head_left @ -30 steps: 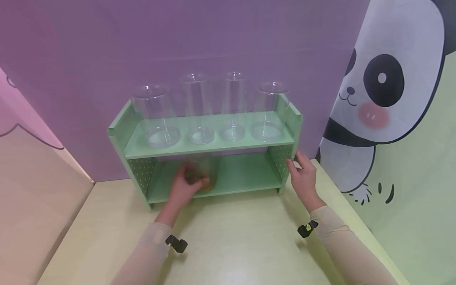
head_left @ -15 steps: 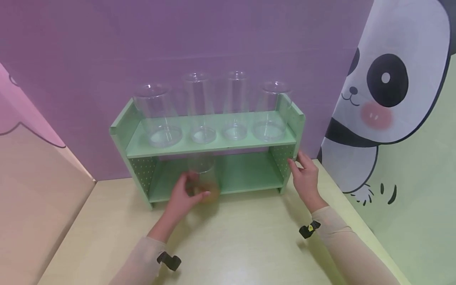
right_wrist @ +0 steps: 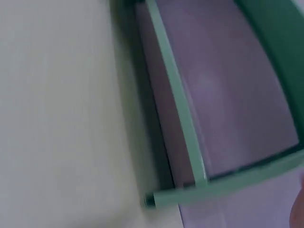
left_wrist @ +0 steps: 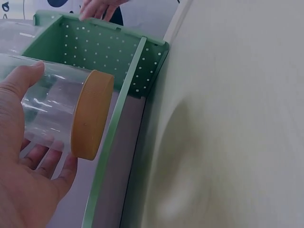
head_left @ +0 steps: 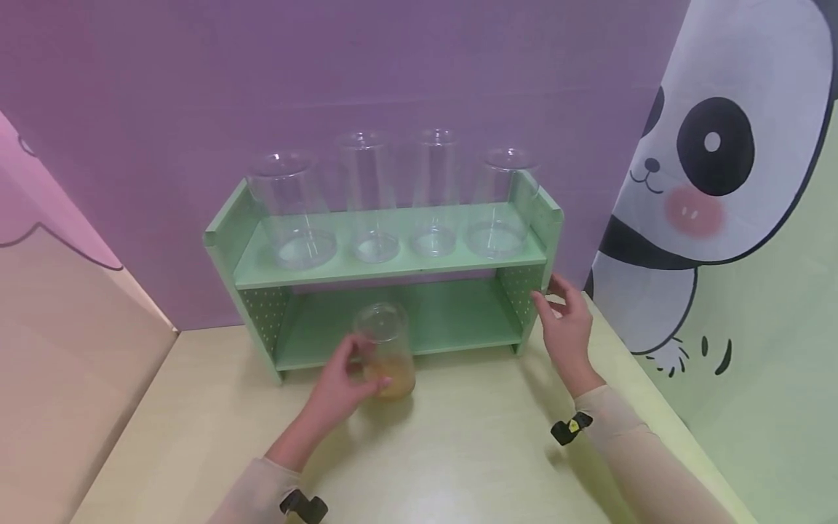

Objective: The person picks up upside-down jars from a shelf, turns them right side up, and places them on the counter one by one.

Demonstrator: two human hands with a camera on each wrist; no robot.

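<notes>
My left hand (head_left: pixel 340 382) grips a clear plastic jar (head_left: pixel 393 346) in front of the lower tier of a green two-tier shelf (head_left: pixel 393 271). The jar is upside down, its orange lid (left_wrist: pixel 92 114) toward the table. In the left wrist view, the thumb lies across the jar's wall and the other fingers curl under the far side. The right hand (head_left: pixel 566 327) holds the front edge of the shelf's right side panel between thumb and fingers. Only a sliver of that hand (right_wrist: pixel 298 209) shows in the right wrist view.
Several clear cylindrical containers stand in a row on the upper tier, among them a wide one (head_left: pixel 304 247) at left and another (head_left: pixel 496 236) at right. The shelf stands on a pale table (head_left: pixel 458 444), against a purple wall (head_left: pixel 419 65). A panda picture (head_left: pixel 694 225) covers the right wall.
The left hand has drawn the jar forward and down, out of the lower tier to in front of the shelf. The right hand has kept its place at the side panel.
</notes>
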